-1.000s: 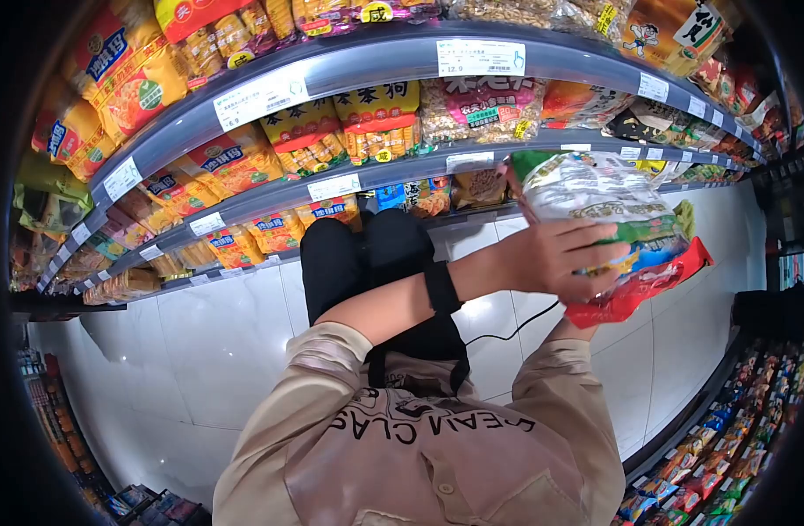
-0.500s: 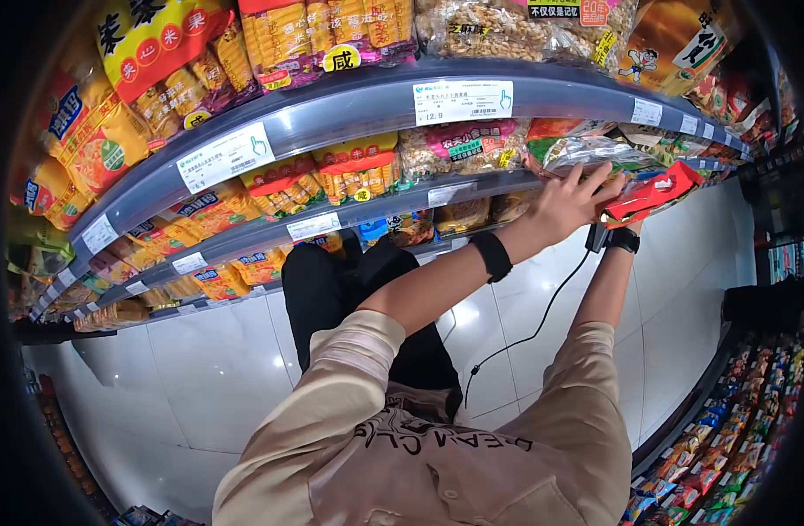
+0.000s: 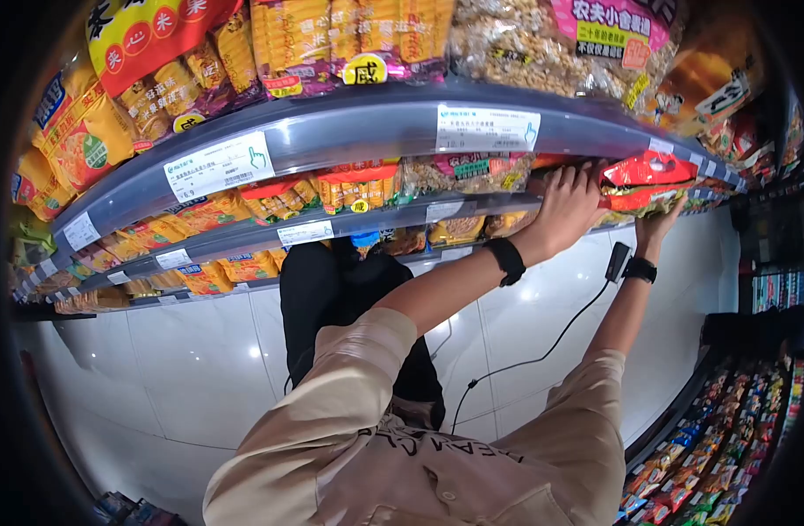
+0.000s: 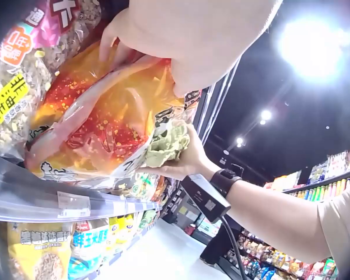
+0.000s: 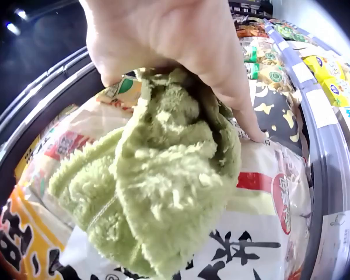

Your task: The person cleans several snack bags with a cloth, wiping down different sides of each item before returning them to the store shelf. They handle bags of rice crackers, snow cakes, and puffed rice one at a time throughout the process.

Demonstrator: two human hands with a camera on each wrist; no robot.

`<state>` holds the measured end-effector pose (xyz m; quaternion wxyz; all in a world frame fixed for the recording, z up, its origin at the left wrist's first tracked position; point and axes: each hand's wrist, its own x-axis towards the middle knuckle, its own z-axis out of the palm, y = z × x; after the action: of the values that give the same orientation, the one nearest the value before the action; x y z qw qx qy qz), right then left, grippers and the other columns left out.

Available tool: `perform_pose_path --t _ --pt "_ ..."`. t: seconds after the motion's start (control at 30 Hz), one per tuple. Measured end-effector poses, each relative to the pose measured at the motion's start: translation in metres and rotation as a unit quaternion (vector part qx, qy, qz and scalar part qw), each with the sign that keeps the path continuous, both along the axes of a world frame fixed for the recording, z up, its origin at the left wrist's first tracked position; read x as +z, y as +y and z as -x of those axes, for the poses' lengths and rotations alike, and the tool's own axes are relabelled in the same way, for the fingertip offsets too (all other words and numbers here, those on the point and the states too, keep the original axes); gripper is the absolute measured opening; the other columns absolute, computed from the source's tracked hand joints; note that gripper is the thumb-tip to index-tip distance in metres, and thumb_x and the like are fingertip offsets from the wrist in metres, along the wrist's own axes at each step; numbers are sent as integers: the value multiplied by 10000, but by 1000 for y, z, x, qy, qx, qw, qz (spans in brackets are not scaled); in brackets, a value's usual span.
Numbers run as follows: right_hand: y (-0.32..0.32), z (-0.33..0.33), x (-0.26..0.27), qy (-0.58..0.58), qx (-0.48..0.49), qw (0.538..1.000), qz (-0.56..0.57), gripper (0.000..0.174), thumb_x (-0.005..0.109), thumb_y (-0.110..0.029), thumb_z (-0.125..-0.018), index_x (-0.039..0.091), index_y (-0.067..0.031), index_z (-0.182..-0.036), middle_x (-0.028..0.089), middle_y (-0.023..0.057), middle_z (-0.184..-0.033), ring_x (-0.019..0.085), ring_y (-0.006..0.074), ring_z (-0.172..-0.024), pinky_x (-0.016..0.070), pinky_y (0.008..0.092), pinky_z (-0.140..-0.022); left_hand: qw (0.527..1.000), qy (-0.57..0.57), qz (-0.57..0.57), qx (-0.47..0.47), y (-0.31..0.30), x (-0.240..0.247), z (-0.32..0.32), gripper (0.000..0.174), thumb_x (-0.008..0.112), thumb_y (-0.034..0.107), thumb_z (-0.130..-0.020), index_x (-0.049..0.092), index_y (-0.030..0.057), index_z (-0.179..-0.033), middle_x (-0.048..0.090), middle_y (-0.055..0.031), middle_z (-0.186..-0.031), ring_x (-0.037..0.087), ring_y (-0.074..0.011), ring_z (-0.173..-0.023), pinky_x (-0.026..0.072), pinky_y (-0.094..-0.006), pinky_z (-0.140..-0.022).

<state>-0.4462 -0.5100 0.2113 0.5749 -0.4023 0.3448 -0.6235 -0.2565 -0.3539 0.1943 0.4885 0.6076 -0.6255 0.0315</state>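
Note:
In the left wrist view my left hand (image 4: 186,41) bends its fingers over the top of an orange and red snack bag (image 4: 119,111), thumb at its right side. The bag leans at the shelf front. My right hand (image 5: 163,35) grips a fluffy light-green cloth (image 5: 169,175), crumpled and hanging over a white snack bag (image 5: 245,221) with black lettering. One fingertip meets that bag's surface. In the head view the left hand reaches into the shelf beside a red glossy package (image 3: 647,171), and the right hand is just below it.
A curved shelf edge (image 3: 367,123) with price labels runs above the hands. Bags of puffed grain (image 4: 11,93) stand left of the orange bag. A black cable (image 3: 542,355) hangs from the right wrist device. Another stocked shelf (image 3: 718,438) is behind at right.
The bag held in front of the body has gone forward and up to the shelf. Both hands have moved with it, reaching farther out. The head view has shifted closer to the upper shelf.

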Motion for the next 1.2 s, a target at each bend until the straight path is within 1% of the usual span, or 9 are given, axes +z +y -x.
perform_pose_path --t 0.23,0.43,0.57,0.63,0.7,0.77,0.9,1.13,1.2 --pt "-14 -20 -3 40 14 999 -11 645 384 -615 -835 370 -159 -1290 413 33 -1306 418 241 -1180 358 430 -971 998 -44 -18 38 -12 10 -3 575 668 361 -711 509 -61 -1068 512 -200 -1056 459 -311 -997 328 -446 -828" --pt "-37 -9 -6 36 34 998 -47 595 401 -597 -832 450 -148 -1218 501 37 -1219 483 238 -1105 383 434 -936 998 -40 6 44 -25 3 -1 610 640 405 -708 523 -84 -1053 520 -214 -1014 462 -315 -984 334 -421 -794" --pt "-39 -13 -7 43 -22 998 27 511 407 -507 -877 433 -124 -1215 511 62 -1193 509 229 -1069 405 392 -922 999 28 20 -19 -21 20 0 666 609 463 -714 524 -118 -1028 511 -272 -1064 458 -369 -1045 318 -430 -915" --pt "-49 -9 -13 42 -46 995 75 452 416 -440 -906 442 -96 -1198 537 73 -1153 546 220 -1018 434 363 -892 970 223 55 -79 -16 33 3 626 569 484 -756 556 -90 -1007 508 -273 -1103 455 -387 -1075 285 -457 -962" --pt "-45 -7 -10 16 -42 998 54 414 448 -396 -913 454 -82 -1183 546 67 -1136 556 203 -998 451 347 -865 963 257 33 -79 -24 38 -3 574 541 487 -780 592 -43 -994 561 -261 -1040 520 -380 -1007 361 -455 -898" --pt "-29 -13 7 9 -37 998 55 399 493 -397 -894 487 -81 -1139 567 54 -1093 567 185 -973 460 342 -848 923 323 -158 -138 -31 44 -7 522 542 463 -784 603 -4 -1011 606 -241 -953 570 -373 -926 426 -451 -814" --pt "-43 4 7 19 -50 995 82 367 554 -378 -861 536 -58 -1041 597 33 -1003 590 157 -906 481 308 -793 929 346 -33 -126 -33 32 7 478 559 401 -777 607 -20 -998 623 -225 -902 589 -371 -871 457 -431 -776" --pt "-40 32 23 91 -2 996 -17 282 589 -231 -822 548 -68 -1049 606 49 -989 603 179 -883 498 307 -738 868 411 -150 -235 -36 41 -10 457 593 339 -720 602 23 -1050 634 -185 -948 602 -313 -906 446 -361 -796" --pt "-30 39 15 99 -58 993 3 301 590 -231 -816 543 -66 -1063 606 53 -992 603 188 -892 497 318 -746 861 423 -149 -241 -31 32 -1 462 602 345 -712 605 21 -1041 636 -178 -935 606 -296 -893 447 -357 -793"
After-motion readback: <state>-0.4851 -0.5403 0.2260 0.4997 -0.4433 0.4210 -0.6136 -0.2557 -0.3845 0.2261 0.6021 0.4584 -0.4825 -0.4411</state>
